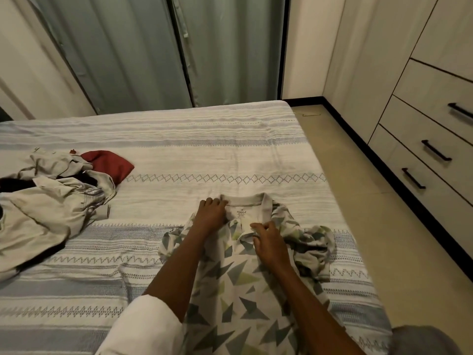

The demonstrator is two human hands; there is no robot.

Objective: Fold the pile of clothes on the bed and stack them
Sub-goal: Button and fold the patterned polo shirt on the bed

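Note:
A white polo shirt [238, 285] printed with grey and green triangles lies face up on the bed [204, 149], collar away from me. My left hand [211, 212] grips the left end of the collar. At the button placket just below the collar, my right hand [267, 243] pinches the fabric. The shirt's right sleeve [314, 247] is bunched up beside my right hand. A pile of unfolded clothes [51, 206], mostly beige with a dark red piece [108, 163], sits at the bed's left side.
The bed has a striped white and grey cover. Curtains [143, 52] hang behind its far edge. A wardrobe with black-handled drawers [432, 149] stands on the right, across a strip of tiled floor [378, 201].

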